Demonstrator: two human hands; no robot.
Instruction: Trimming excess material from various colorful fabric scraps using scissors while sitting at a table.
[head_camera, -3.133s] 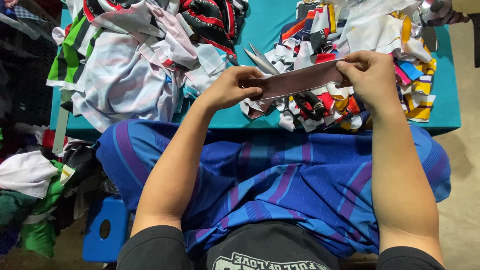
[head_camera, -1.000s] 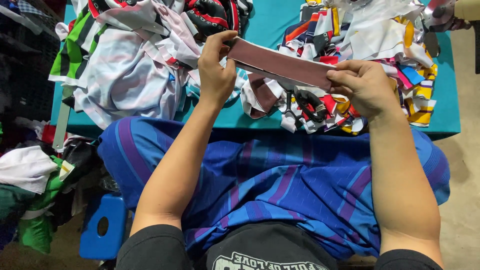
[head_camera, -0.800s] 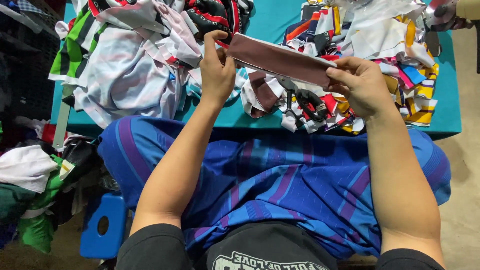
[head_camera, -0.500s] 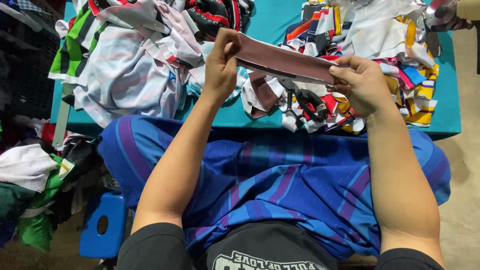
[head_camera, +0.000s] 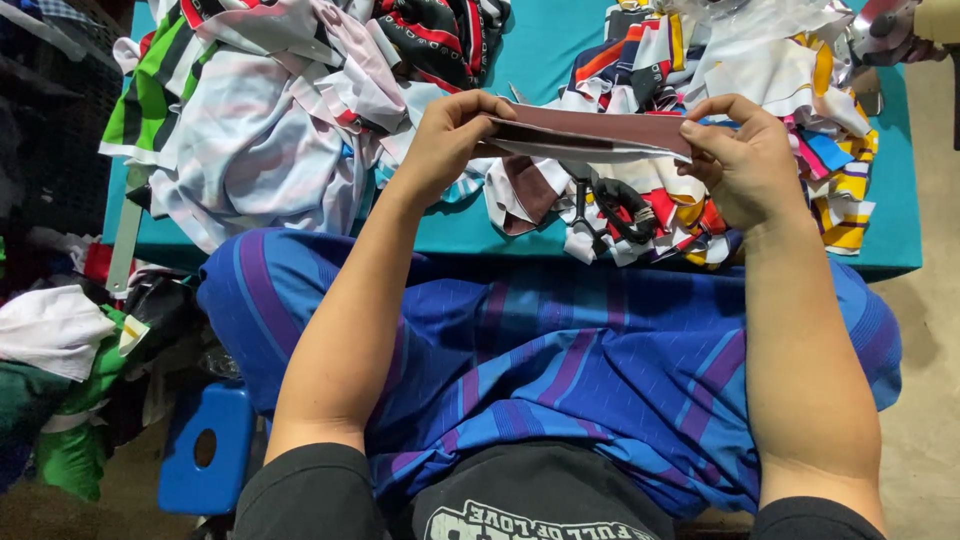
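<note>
Maroon fabric strip is held taut between your two hands, above the near edge of the teal tabletop, roughly at its middle. Your left hand is closed on the strip's left end, fingers curled over the top, thumb underneath. Your right hand pinches the right end, thumb on top at the edge. Strip runs nearly level, pale underside showing along the lower edge.

Directly below the strip, black-handled scissors lie on a heap of colourful fabric scraps that covers the right half of the tabletop up to the far right corner. A pile of white, green and red striped garments fills the left half. A blue striped cloth covers your lap. Off the tabletop's left edge, a blue stool and more loose clothes sit on the floor.
</note>
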